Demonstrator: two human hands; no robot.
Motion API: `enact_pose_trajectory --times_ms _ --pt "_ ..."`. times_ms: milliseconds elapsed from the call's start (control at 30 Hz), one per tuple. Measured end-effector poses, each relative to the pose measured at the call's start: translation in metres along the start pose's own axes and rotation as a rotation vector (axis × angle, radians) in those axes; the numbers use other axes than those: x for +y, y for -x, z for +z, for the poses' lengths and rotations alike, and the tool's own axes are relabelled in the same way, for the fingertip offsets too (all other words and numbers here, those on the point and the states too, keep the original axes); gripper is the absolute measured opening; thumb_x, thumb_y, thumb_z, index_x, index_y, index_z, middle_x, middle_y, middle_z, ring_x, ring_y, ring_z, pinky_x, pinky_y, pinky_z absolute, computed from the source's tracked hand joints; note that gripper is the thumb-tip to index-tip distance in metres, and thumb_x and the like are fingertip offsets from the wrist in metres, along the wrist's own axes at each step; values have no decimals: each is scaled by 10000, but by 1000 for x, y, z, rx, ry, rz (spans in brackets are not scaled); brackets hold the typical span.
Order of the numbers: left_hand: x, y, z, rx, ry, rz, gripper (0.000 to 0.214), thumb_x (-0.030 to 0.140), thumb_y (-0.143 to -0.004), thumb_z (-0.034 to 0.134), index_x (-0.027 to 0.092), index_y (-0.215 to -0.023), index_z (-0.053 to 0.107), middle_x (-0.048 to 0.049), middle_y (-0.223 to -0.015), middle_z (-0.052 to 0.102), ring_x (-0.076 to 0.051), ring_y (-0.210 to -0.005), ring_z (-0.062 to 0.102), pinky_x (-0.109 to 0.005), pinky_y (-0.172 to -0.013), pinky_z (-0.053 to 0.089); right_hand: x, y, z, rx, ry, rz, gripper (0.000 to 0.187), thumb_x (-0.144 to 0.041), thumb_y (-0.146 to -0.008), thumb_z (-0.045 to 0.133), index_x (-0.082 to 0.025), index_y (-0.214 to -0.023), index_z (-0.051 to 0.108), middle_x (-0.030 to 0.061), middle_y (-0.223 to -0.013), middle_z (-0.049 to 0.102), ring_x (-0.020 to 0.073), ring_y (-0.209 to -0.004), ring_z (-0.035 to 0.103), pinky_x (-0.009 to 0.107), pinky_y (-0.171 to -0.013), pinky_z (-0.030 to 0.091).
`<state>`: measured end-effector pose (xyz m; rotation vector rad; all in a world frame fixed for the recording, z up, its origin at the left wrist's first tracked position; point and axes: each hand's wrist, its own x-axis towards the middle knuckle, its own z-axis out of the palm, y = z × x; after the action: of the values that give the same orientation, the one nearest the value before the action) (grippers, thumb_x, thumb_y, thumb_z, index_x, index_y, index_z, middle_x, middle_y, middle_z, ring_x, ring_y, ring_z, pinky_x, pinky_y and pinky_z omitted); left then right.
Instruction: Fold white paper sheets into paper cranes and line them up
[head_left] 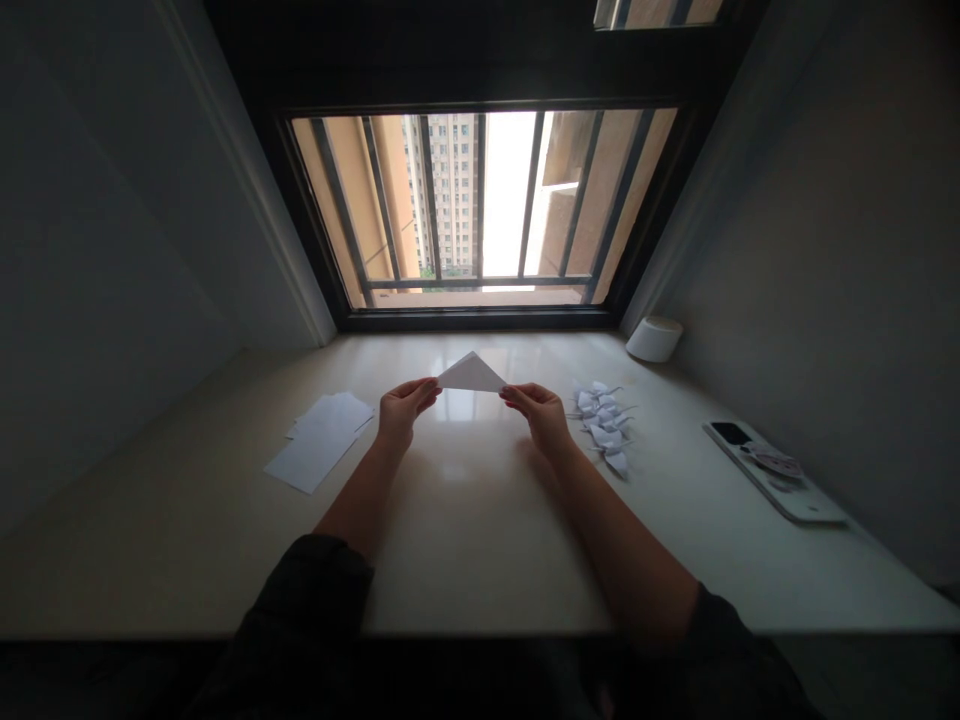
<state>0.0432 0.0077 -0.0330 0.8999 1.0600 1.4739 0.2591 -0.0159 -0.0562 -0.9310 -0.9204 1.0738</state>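
A white sheet of paper folded into a triangle (471, 374) is held up above the pale counter (465, 500) in front of the window. My left hand (401, 410) pinches its left corner. My right hand (540, 415) pinches its right corner. Both hands have fingers closed on the paper, and the triangle's point faces up and away from me.
A loose stack of white sheets (321, 438) lies left of my left hand. Several small folded paper figures (604, 422) lie right of my right hand. A white round container (654, 338) stands at the back right. A phone on a flat white device (772, 468) lies at the right. A barred window (480, 205) is ahead.
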Motion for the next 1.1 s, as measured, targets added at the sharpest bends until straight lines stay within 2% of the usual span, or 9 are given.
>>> enact_pose_trajectory --times_ms 200,367,467,533,600,667,833,1000,1100 --pt "-9 7 8 59 89 -11 379 306 -495 824 127 -806 704 -71 -813 710 -151 -741 661 -313 -803 514 3 -2 1 16 -130 72 233 -334 -503 818 -212 -660 696 11 -707 704 171 -727 650 331 -762 525" --pt "-16 12 13 72 72 -19 390 353 -531 798 128 -831 688 -75 -842 701 -146 -765 650 -303 -795 500 3 -2 1 32 -113 62 251 -356 -499 818 -207 -650 684 18 -720 701 188 -758 650 347 -779 527" --pt "-11 13 12 3 -44 46 432 393 -571 768 135 -901 665 -70 -840 692 -150 -774 644 -289 -765 486 4 -3 -1 17 -85 41 252 -347 -492 824 -204 -646 684 11 -684 692 175 -716 639 335 -748 520" --pt "-2 14 11 -72 -130 104 563 403 -577 764 177 -1069 608 -65 -881 694 -168 -816 642 -290 -750 478 4 -3 -2 -19 -76 40 241 -327 -496 826 -204 -648 686 1 -662 687 158 -681 631 319 -730 507" --pt "8 16 10 -130 -177 88 695 415 -574 765 214 -1197 532 -73 -911 698 -189 -850 642 -305 -760 472 3 -2 -2 -73 -64 57 227 -314 -505 825 -202 -646 687 -3 -652 685 143 -654 625 304 -713 495" --pt "16 18 10 -184 -208 33 752 424 -557 775 214 -1231 515 -99 -946 697 -209 -848 647 -329 -772 471 1 0 -1 -118 -38 73 220 -312 -509 823 -196 -636 685 -1 -650 687 134 -634 619 292 -690 485" --pt "17 20 11 -220 -211 -57 734 393 -519 806 179 -1183 580 -114 -915 708 -225 -791 662 -340 -760 483 -2 4 3 -153 70 48 250 -354 -505 813 -187 -640 685 14 -641 685 149 -625 616 289 -643 479" --pt "4 20 14 -189 -177 60 558 377 -550 792 161 -1049 668 -90 -856 723 -216 -774 662 -339 -768 493 0 3 3 -154 79 46 273 -350 -503 813 -190 -688 693 22 -681 700 164 -656 637 311 -683 498" --pt "0 22 17 -151 -181 148 488 366 -559 787 160 -990 692 -81 -858 724 -224 -798 661 -355 -788 498 -1 4 5 -207 82 32 380 -356 -520 806 -206 -852 700 46 -827 720 201 -789 661 346 -765 508"
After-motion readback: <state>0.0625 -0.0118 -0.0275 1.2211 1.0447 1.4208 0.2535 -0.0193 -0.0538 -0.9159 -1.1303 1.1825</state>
